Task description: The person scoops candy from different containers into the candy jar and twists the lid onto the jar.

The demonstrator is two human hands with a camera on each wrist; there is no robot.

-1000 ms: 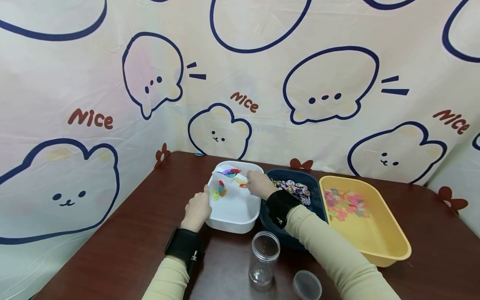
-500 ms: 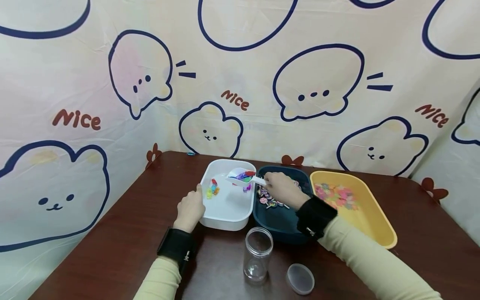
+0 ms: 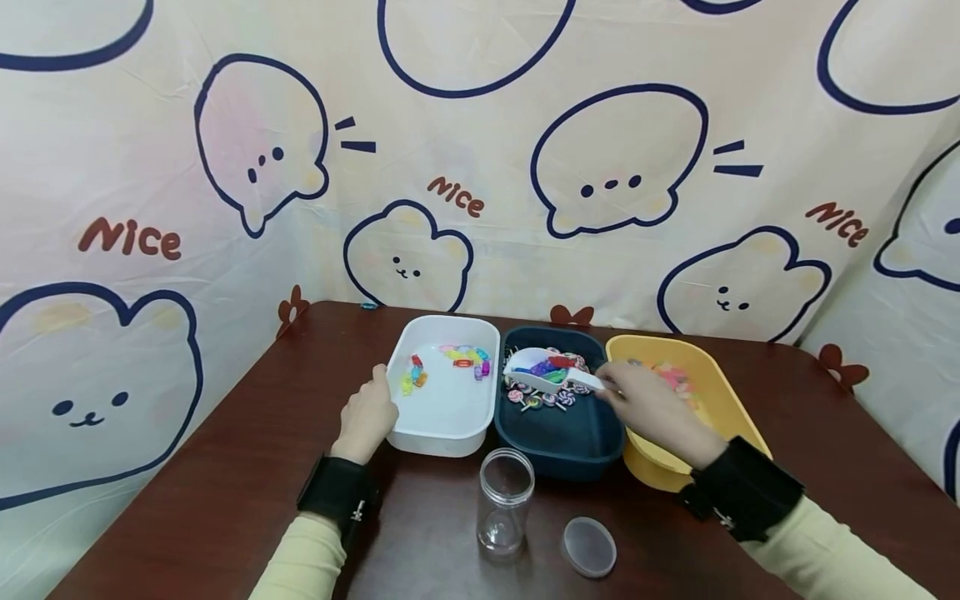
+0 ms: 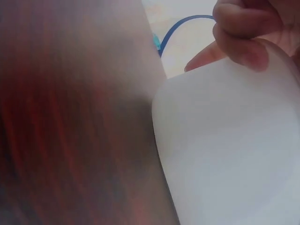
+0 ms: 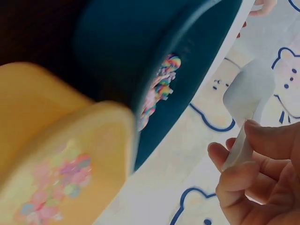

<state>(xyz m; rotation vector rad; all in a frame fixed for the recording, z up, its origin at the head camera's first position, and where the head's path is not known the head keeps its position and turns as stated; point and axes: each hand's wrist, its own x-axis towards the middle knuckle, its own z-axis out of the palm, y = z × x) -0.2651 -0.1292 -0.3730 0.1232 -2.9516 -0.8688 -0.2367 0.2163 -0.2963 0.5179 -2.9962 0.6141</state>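
Observation:
My left hand grips the left rim of a white plastic bin, its fingers bent over the edge. Several bright translucent pieces lie in that bin. With my right hand I hold a white scoop by its handle, pinched between thumb and fingers. Colourful pieces fill the scoop, which hovers above the dark blue bin. Beneath it, partly hidden, are swirled lollipop-shaped pieces.
A yellow bin with pastel pieces stands right of the blue one, partly under my right hand. Nearer me, an uncapped clear jar stands upright on the brown table. A translucent round lid lies beside it.
My right hand has lifted the loaded scoop out of the white bin and carried it right, over the blue bin. My left hand stays at the white bin's rim. The view has shifted slightly.

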